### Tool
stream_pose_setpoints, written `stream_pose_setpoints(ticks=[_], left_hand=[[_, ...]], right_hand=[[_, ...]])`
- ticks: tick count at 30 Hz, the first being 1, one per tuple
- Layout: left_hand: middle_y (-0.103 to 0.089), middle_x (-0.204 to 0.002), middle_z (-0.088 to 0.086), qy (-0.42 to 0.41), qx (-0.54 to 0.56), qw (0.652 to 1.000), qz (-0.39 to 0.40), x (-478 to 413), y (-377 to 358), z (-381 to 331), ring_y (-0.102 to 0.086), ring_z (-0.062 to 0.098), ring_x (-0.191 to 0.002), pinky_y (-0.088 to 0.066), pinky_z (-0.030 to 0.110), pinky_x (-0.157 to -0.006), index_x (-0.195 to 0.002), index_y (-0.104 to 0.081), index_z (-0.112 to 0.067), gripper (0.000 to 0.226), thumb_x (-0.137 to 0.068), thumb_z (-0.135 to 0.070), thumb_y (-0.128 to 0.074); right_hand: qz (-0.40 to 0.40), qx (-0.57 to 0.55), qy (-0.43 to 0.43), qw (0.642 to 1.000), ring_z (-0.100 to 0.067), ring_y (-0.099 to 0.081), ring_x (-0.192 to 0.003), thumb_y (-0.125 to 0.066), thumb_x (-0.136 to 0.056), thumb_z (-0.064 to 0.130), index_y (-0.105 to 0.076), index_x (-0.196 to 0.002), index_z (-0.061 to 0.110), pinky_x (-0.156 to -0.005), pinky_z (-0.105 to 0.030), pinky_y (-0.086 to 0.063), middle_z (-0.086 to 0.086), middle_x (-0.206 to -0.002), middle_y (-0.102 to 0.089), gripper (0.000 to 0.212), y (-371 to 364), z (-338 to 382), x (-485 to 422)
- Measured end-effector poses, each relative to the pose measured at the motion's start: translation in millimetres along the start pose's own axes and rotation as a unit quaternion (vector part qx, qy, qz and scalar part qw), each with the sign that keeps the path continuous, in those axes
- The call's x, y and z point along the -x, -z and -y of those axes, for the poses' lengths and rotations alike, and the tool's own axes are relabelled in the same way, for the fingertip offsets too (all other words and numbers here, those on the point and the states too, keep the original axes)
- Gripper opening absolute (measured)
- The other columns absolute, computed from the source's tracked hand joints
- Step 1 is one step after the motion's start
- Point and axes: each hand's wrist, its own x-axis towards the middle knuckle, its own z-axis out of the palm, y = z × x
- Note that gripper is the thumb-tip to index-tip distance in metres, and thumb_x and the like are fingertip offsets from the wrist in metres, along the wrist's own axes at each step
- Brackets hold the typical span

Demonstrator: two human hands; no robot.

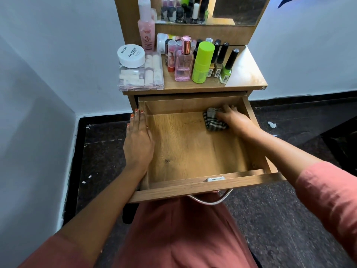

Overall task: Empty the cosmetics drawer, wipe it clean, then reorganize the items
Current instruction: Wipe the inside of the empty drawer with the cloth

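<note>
- Progress: emptying looks done. The drawer [193,151] stands far out, and I see nothing in it but the cloth [213,121] and bare wood.
- Wipe step is the one in hand, my read. The cloth sits on the drawer floor at the far right corner, close to the back wall.
- A thin dark mark shows on the wood just left of the cloth. I can't say how much of the floor is wiped.
- Right hand [232,118]: down on the cloth, fingers bent over the bunched fabric, holding it against the wood.
- Left hand [138,141]: flat, fingers straight, laid along the drawer's left wall w/ fingertips near the back corner. It holds nothing, prob. steadying.
- Left to do: finish the wipe, then sort the items back in. None returned yet.
- Cosmetics are all up on the dresser surface [246,74] behind the drawer:
- Clear box [142,78] at front left, lid on, w/ what look like false nails in compartments. The white nail-polish tub [131,55] stands on top of it.
- Tall pink bottle [146,28] behind those, upright.
- Pink perfume bottle [183,63] mid-surface; lime-green bottle [202,62] just right of it.
- Row of black-capped nail polish bottles further right, w/ a green nail polish [227,67] at the end.
- Smaller tubes and bottles behind, too crowded to name.
- Mirror [241,8] above, more bottles along its base.
- Floor [289,209]: dark stone, w/ a white scrap [272,124] to the right of the dresser.
</note>
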Motion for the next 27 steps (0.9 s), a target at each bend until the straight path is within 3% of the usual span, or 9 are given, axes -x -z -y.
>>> stream_pose_setpoints(ticks=[4, 6, 10, 18, 22, 27], left_hand=[[-0.015, -0.156, 0.009, 0.001, 0.006, 1.0, 0.002, 1, -1, 1, -0.013, 0.021, -0.145, -0.017, 0.035, -0.119, -0.145, -0.021, -0.006, 0.047, -0.098, -0.01, -0.026], [-0.016, -0.155, 0.009, 0.003, 0.007, 1.0, -0.002, 1, -1, 3, -0.013, 0.021, -0.145, -0.016, 0.035, -0.119, -0.145, -0.021, -0.006, 0.047, -0.098, -0.01, -0.026], [-0.016, -0.155, 0.009, 0.005, 0.011, 1.0, -0.002, 2, -2, 2, -0.014, 0.022, -0.144, -0.015, 0.034, -0.119, -0.144, -0.022, -0.006, 0.046, -0.098, -0.011, -0.026], [-0.016, -0.155, 0.01, 0.003, 0.012, 1.0, -0.001, 2, -3, 1, -0.013, 0.021, -0.145, -0.012, 0.032, -0.119, -0.144, -0.022, -0.005, 0.047, -0.098, -0.01, -0.026], [-0.016, -0.155, 0.01, -0.005, 0.002, 1.0, -0.005, -1, -1, 0, -0.014, 0.021, -0.145, -0.011, 0.032, -0.119, -0.144, -0.022, -0.005, 0.047, -0.098, -0.011, -0.027], [-0.016, -0.155, 0.01, -0.009, -0.006, 1.0, -0.002, 3, -1, 2, -0.014, 0.022, -0.144, -0.012, 0.033, -0.119, -0.144, -0.022, -0.005, 0.047, -0.098, -0.01, -0.027]], right_hand=[[-0.019, -0.036, -0.02, 0.999, -0.035, -0.048, -0.12, -0.042, -0.094, 0.034, -0.04, -0.129, 0.017, -0.103, -0.04, -0.036, -0.02, -0.135, -0.045, 0.039, -5, -8, -18], [0.015, -0.089, -0.049, 0.995, -0.037, -0.048, -0.12, -0.047, -0.093, 0.024, -0.041, -0.129, 0.012, -0.103, -0.042, -0.04, -0.021, -0.135, -0.042, 0.038, -5, -3, -17], [0.033, -0.089, -0.04, 0.995, -0.042, -0.049, -0.114, -0.059, -0.08, 0.002, -0.045, -0.126, 0.008, -0.095, -0.045, -0.046, -0.02, -0.14, -0.029, 0.049, -9, 13, -9], [-0.031, -0.096, 0.013, 0.995, -0.042, -0.047, -0.116, -0.044, -0.091, 0.005, -0.038, -0.132, 0.014, -0.093, -0.05, -0.047, -0.017, -0.144, -0.026, 0.043, -25, 67, -16], [-0.052, -0.075, 0.012, 0.996, -0.038, -0.048, -0.119, -0.038, -0.097, 0.017, -0.036, -0.135, 0.014, -0.093, -0.049, -0.046, -0.011, -0.147, -0.028, 0.038, -22, 64, -19], [-0.043, -0.062, -0.07, 0.995, -0.041, -0.048, -0.119, -0.039, -0.096, 0.015, -0.03, -0.139, 0.016, -0.094, -0.051, -0.047, -0.016, -0.147, -0.029, 0.044, -30, 28, -11]])
